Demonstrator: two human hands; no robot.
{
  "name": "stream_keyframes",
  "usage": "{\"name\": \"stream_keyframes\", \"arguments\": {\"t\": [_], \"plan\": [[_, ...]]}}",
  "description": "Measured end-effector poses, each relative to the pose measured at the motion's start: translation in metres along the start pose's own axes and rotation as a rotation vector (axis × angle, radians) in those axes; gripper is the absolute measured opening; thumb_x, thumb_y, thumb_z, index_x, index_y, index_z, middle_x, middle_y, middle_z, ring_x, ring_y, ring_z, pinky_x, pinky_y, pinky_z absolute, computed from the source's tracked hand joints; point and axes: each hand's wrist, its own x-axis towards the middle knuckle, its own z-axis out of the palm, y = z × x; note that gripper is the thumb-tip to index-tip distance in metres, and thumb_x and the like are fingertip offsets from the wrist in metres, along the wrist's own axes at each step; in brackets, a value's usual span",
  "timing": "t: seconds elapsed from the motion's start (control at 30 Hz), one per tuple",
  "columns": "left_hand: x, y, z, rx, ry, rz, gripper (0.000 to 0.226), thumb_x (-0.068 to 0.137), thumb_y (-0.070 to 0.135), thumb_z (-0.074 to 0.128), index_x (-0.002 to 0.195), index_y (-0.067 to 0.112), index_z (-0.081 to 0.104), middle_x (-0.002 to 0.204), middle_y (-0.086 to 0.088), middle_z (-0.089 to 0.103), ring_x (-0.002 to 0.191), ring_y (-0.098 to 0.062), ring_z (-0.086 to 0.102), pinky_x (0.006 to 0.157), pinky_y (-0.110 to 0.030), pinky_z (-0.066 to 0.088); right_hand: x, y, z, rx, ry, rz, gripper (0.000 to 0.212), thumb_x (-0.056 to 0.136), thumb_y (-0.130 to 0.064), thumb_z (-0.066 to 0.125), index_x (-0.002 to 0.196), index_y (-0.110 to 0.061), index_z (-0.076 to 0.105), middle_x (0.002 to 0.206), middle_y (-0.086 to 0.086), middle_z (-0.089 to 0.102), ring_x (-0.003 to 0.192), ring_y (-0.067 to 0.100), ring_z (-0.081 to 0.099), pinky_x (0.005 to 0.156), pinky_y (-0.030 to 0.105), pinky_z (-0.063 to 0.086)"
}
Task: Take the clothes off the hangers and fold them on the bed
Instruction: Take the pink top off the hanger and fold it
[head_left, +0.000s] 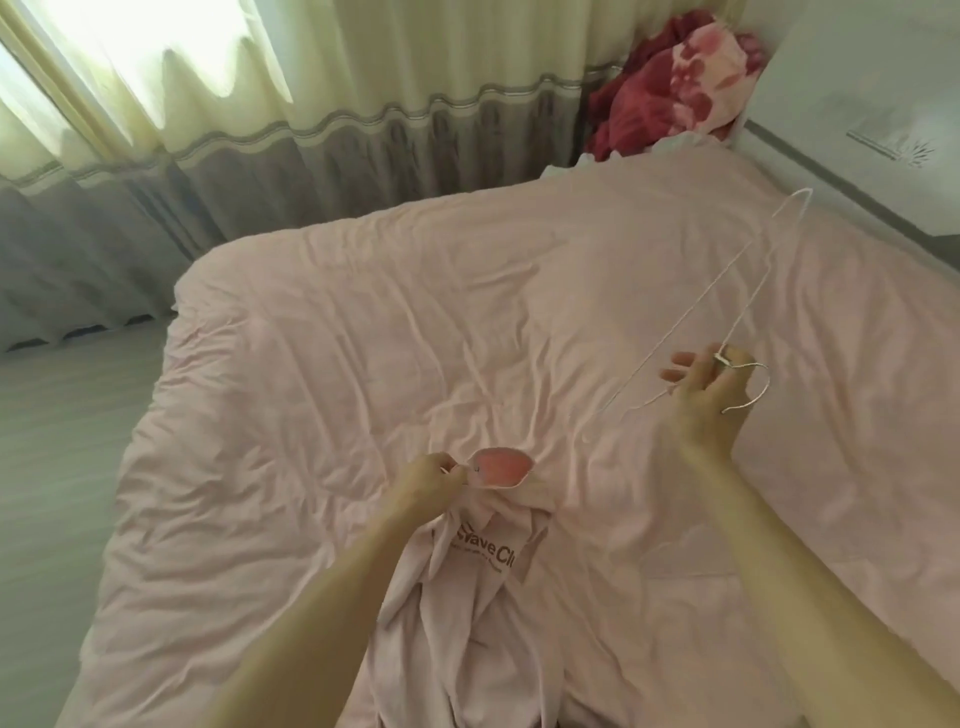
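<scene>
A pale pink T-shirt (467, 587) with dark printed lettering hangs bunched above the near part of the bed (322, 364). My left hand (426, 480) pinches it at the collar, whose darker pink inside shows. My right hand (701, 395) is raised to the right over the bed and holds a thin white wire hanger (727, 291) near its hook. The hanger is bare and free of the shirt, its frame pointing up and away toward the headboard side.
A pale pink wrinkled sheet covers the bed. A red and pink floral blanket (675, 78) is heaped at the far corner. Cream and grey curtains (260, 130) hang behind, a white wall panel (883, 130) lies to the right, and floor (52, 467) to the left.
</scene>
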Motion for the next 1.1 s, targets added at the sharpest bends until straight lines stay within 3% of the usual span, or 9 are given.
{"name": "stream_keyframes", "arguments": {"t": [0.1, 0.23, 0.33, 0.43, 0.6, 0.77, 0.87, 0.97, 1.1], "plan": [[0.003, 0.015, 0.019, 0.025, 0.007, -0.012, 0.023, 0.097, 0.035, 0.050, 0.099, 0.021, 0.068, 0.093, 0.005, 0.068, 0.083, -0.010, 0.061, 0.071, -0.028, 0.048, 0.017, 0.032, -0.048, -0.232, -0.153, 0.065, 0.015, 0.106, -0.029, 0.043, 0.106, -0.015, 0.049, 0.094, -0.002, 0.072, 0.064, 0.008, 0.072, 0.064, 0.036, 0.061], [0.007, 0.032, 0.047, -0.002, 0.016, -0.042, 0.024, 0.096, 0.033, 0.054, 0.097, 0.016, 0.070, 0.090, 0.005, 0.068, 0.082, -0.010, 0.061, 0.065, -0.023, 0.043, 0.031, 0.033, -0.084, -0.033, -0.376, 0.311, 0.013, 0.099, -0.019, 0.062, 0.104, -0.006, 0.060, 0.097, 0.008, 0.076, 0.070, 0.024, 0.076, 0.055, 0.026, 0.059], [0.006, 0.042, 0.059, -0.005, 0.051, -0.078, 0.023, 0.094, 0.030, 0.056, 0.092, 0.012, 0.069, 0.084, 0.004, 0.066, 0.079, -0.012, 0.060, 0.061, -0.023, 0.040, 0.033, 0.031, -0.087, 0.008, -0.487, 0.325, 0.018, 0.095, -0.020, 0.068, 0.104, -0.008, 0.059, 0.090, 0.004, 0.078, 0.073, 0.022, 0.076, 0.056, 0.028, 0.056], [0.004, 0.050, 0.072, -0.006, 0.056, -0.124, 0.022, 0.094, 0.030, 0.055, 0.093, 0.011, 0.068, 0.082, 0.001, 0.066, 0.076, -0.013, 0.060, 0.062, -0.027, 0.042, 0.042, 0.056, -0.088, -0.021, -0.420, 0.327, 0.018, 0.094, -0.020, 0.070, 0.097, -0.010, 0.056, 0.086, 0.006, 0.077, 0.071, 0.021, 0.075, 0.058, 0.029, 0.055], [0.002, 0.058, 0.093, 0.037, 0.100, -0.152, 0.020, 0.096, 0.030, 0.054, 0.091, 0.014, 0.066, 0.076, 0.007, 0.062, 0.071, -0.007, 0.056, 0.061, -0.027, 0.040, 0.059, 0.151, -0.096, -0.026, -0.143, 0.638, 0.023, 0.093, -0.018, 0.068, 0.100, 0.001, 0.057, 0.077, 0.007, 0.074, 0.064, 0.019, 0.073, 0.071, 0.036, 0.061], [0.011, 0.054, 0.111, 0.114, 0.085, -0.197, 0.026, 0.095, 0.034, 0.054, 0.101, 0.015, 0.070, 0.086, 0.000, 0.068, 0.084, -0.022, 0.063, 0.080, -0.037, 0.050, 0.059, 0.236, -0.121, -0.054, 0.057, 0.887, 0.017, 0.095, -0.012, 0.064, 0.086, 0.002, 0.070, 0.073, 0.005, 0.070, 0.050, 0.008, 0.067, 0.069, 0.028, 0.060], [0.029, 0.054, 0.118, 0.141, 0.071, -0.204, 0.023, 0.096, 0.031, 0.053, 0.101, 0.017, 0.070, 0.087, 0.000, 0.069, 0.085, -0.023, 0.064, 0.076, -0.036, 0.048, 0.057, 0.277, -0.125, -0.077, 0.059, 0.963, 0.022, 0.095, -0.008, 0.061, 0.075, -0.005, 0.068, 0.072, 0.004, 0.068, 0.052, 0.012, 0.066, 0.082, 0.036, 0.059], [0.043, 0.059, 0.128, 0.120, 0.096, -0.184, 0.014, 0.095, 0.029, 0.055, 0.092, 0.022, 0.067, 0.080, 0.006, 0.064, 0.077, -0.013, 0.060, 0.063, -0.027, 0.042, 0.056, 0.304, -0.122, -0.191, 0.069, 1.015, 0.022, 0.093, -0.012, 0.062, 0.071, -0.011, 0.065, 0.077, 0.006, 0.070, 0.043, 0.006, 0.063, 0.071, 0.031, 0.057], [0.058, 0.060, 0.145, 0.100, 0.098, -0.162, 0.015, 0.096, 0.031, 0.055, 0.086, 0.025, 0.065, 0.077, 0.008, 0.064, 0.070, -0.005, 0.055, 0.058, -0.022, 0.038, 0.061, 0.344, -0.118, -0.328, 0.078, 1.036, 0.020, 0.082, -0.020, 0.058, 0.076, -0.007, 0.071, 0.055, 0.003, 0.066, 0.068, 0.025, 0.070, 0.065, 0.028, 0.058]]}}
